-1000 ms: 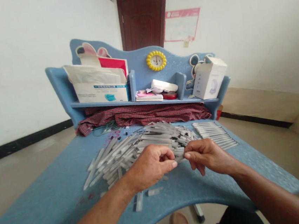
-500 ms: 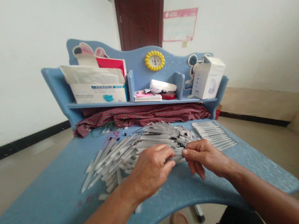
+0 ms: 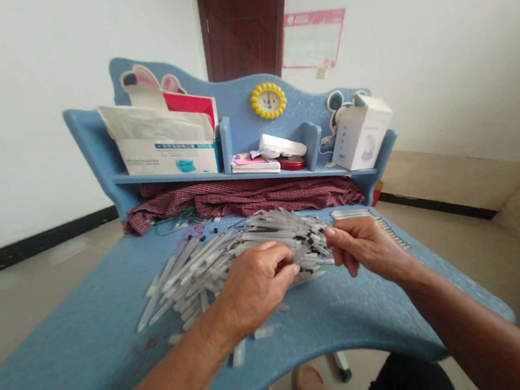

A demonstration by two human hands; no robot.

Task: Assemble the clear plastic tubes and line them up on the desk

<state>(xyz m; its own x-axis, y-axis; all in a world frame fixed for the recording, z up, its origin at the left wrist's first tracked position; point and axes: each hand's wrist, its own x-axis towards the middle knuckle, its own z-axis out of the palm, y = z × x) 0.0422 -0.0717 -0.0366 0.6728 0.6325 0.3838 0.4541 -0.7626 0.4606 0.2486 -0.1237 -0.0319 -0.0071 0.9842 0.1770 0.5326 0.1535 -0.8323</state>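
The left hand (image 3: pixel 255 287) lies curled over the middle of a heap of slim translucent plastic tubes (image 3: pixel 229 259), its fingers pushed in among them; whether that grip is closed on any tube, I cannot tell. The right hand (image 3: pixel 366 249) is raised at the right end of the heap, its grip closed between thumb and fingertips on a single tube (image 3: pixel 305 253), or possibly more than one. The heap sits in the middle of a speckled blue bench (image 3: pixel 73 360), with the tubes crossing at all angles and many showing black ends. Just past the right hand, a tidy row of tubes (image 3: pixel 354 213) lies side by side, partly hidden by that hand. A few loose tubes (image 3: pixel 239 353) lie apart from the heap, towards the near edge of the bench. On the far side, a red plaid cloth (image 3: pixel 242 198) is bunched beneath the bench's built-in shelf (image 3: pixel 170 175), with a thin green cord (image 3: pixel 175 226) just in front of it. The shelf carries an open box of face masks (image 3: pixel 169 158), a stack of booklets (image 3: pixel 256 165), a round red tin (image 3: pixel 292 163) and a white carton (image 3: pixel 362 133). Above them, a yellow flower-shaped clock (image 3: pixel 268 100) is mounted on the blue backboard.
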